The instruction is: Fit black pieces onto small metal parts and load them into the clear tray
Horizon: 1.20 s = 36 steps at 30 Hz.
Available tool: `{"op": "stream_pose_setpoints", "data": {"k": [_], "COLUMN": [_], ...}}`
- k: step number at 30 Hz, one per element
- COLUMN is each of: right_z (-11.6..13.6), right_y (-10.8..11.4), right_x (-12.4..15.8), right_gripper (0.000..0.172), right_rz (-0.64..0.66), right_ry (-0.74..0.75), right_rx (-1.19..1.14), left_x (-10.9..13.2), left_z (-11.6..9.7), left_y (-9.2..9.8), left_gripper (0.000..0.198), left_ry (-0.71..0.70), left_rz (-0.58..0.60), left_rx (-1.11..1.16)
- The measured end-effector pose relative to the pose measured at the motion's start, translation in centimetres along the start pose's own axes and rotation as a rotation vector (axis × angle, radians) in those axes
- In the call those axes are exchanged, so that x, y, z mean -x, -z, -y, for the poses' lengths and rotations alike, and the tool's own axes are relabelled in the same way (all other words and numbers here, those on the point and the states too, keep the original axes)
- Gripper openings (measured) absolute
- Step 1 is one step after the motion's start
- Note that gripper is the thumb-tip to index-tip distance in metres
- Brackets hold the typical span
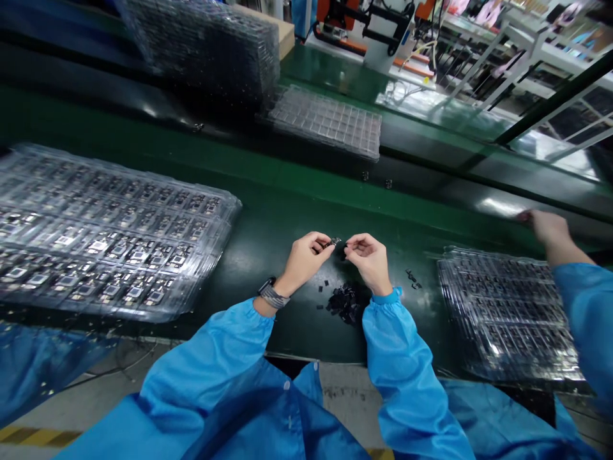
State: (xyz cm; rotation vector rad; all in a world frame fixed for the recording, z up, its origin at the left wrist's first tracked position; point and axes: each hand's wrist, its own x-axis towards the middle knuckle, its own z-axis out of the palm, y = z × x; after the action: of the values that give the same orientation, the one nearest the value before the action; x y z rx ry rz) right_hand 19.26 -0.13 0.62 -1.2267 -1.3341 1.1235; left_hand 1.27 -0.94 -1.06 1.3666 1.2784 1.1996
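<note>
My left hand point(309, 259), with a watch at its wrist, pinches a small electronic part point(334, 242) between thumb and fingertips. Just right of it, my right hand point(368, 259) has its thumb and fingers closed on a small black piece point(343, 249), partly hidden by the fingers. The two hands are close together but apart, above the green work surface point(268, 255). Below them lies a pile of small black pieces point(345, 303), with a few loose ones to its left.
Stacked clear trays of circuit modules stand at left point(138, 255) and right point(517, 313). A co-worker's hand point(550, 230) reaches in at right. Behind are an empty-celled tray point(330, 121), a tall tray stack point(205, 51) and loose modules point(388, 184). Small parts point(412, 279) lie right of my hands.
</note>
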Motion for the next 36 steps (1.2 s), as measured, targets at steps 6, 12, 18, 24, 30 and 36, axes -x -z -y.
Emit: {"op": "stream_pose_setpoints", "data": {"k": [6, 12, 18, 24, 30, 36], "right_z": [-0.2, -0.1, 0.1, -0.3, -0.7, -0.7], "right_y": [-0.1, -0.2, -0.3, -0.4, -0.3, -0.3], "right_x": [0.0, 0.1, 0.1, 0.0, -0.1, 0.0], "right_gripper": [0.029, 0.037, 0.032, 0.029, 0.040, 0.045], "right_rz": [0.022, 0.041, 0.050, 0.014, -0.001, 0.017], "right_ry": [-0.007, -0.040, -0.042, -0.029, -0.028, -0.058], "right_rx": [-0.006, -0.053, -0.069, -0.054, -0.075, -0.163], "left_x": [0.7, 0.9, 0.9, 1.0, 1.5, 1.7], "left_z": [0.1, 0.2, 0.1, 0.1, 0.0, 0.1], "left_y": [-0.7, -0.7, -0.6, -0.6, -1.0, -1.2], "left_gripper": [0.011, 0.009, 0.009, 0.008, 0.010, 0.014], "left_ry": [-0.158, -0.215, -0.226, -0.307, -0.437, -0.476], "left_rz": [-0.014, -0.033, -0.039, -0.084, -0.095, -0.079], "left_rx": [-0.149, -0.189, -0.208, -0.232, -0.294, -0.319]}}
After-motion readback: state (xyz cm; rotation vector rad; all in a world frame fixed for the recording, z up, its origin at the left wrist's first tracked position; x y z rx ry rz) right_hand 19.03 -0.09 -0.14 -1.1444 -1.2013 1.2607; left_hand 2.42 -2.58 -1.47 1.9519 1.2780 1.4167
